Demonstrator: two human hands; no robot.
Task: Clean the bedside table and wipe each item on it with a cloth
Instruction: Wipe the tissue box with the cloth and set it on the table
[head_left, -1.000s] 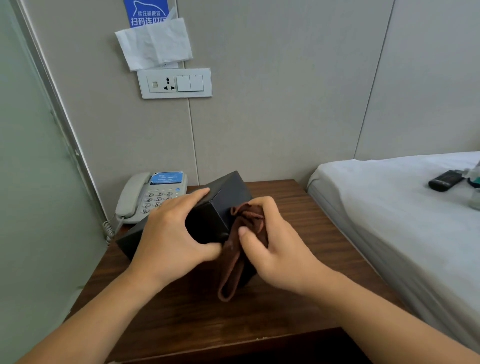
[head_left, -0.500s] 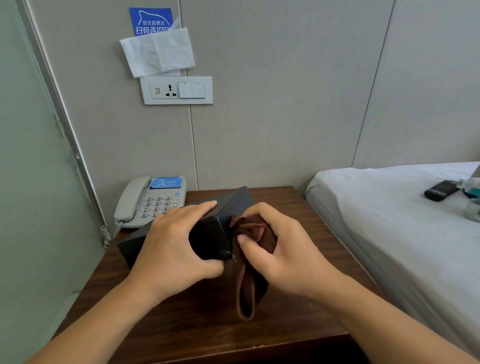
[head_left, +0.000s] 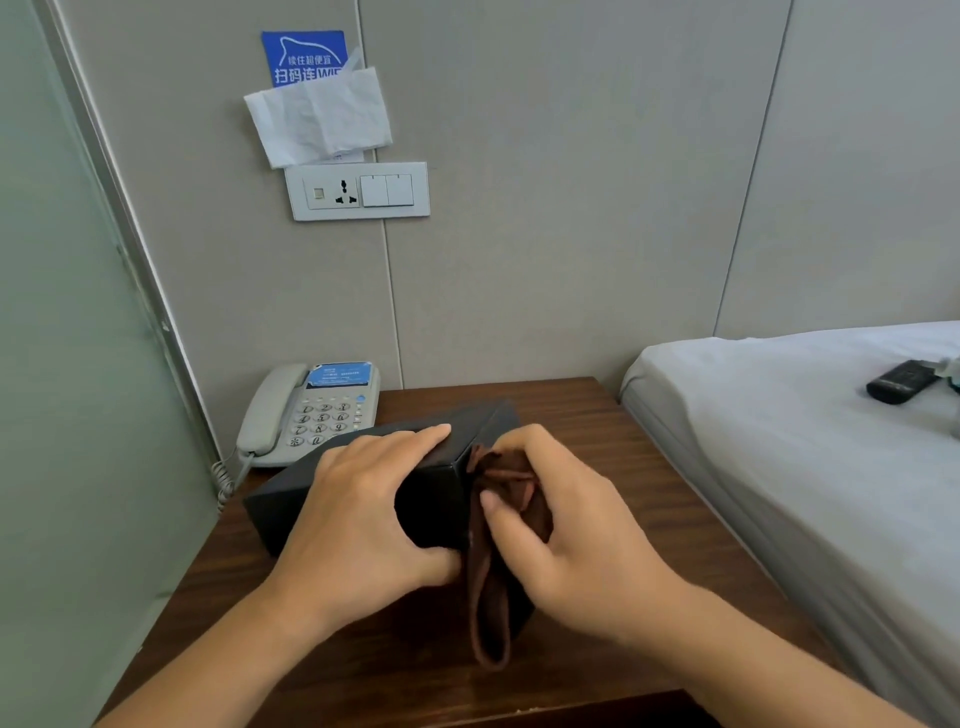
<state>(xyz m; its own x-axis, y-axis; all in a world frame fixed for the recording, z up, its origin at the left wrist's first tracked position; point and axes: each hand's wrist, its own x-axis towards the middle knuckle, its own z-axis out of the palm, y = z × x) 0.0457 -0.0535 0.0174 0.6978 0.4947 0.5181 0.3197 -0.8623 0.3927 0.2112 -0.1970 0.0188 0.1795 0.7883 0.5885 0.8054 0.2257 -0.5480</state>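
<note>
Your left hand (head_left: 363, 514) is clamped on the matte black rectangular box (head_left: 436, 499): fingers laid across its top face, thumb pressed on the near face. The box sits mid-table on the dark wood bedside table (head_left: 623, 467), one corner edge facing you. Its long axis runs from near-left to far-right, and the far end points toward the wall panel behind the table.

Your right hand (head_left: 566, 535) is closed around a bunched brown cloth (head_left: 498, 519), pressed against the box's right-hand face. A loose loop of the cloth hangs down to the tabletop in front of the box. The two hands are close together, split only by the box corner and the cloth.

Around it:
- grey corded desk phone (head_left: 311, 415) just behind the box at the back-left corner, coiled cord dropping off the left edge. Touching the box or not: can't tell.
- white socket-and-switch plate (head_left: 358, 191) on the wall above, crumpled white tissue (head_left: 319, 117) tucked over a blue sign (head_left: 301, 52).
- white bed (head_left: 805, 441) just right of the table, small black device (head_left: 901, 382) lying on it.
- frosted glass panel (head_left: 62, 364) close on the left.
</note>
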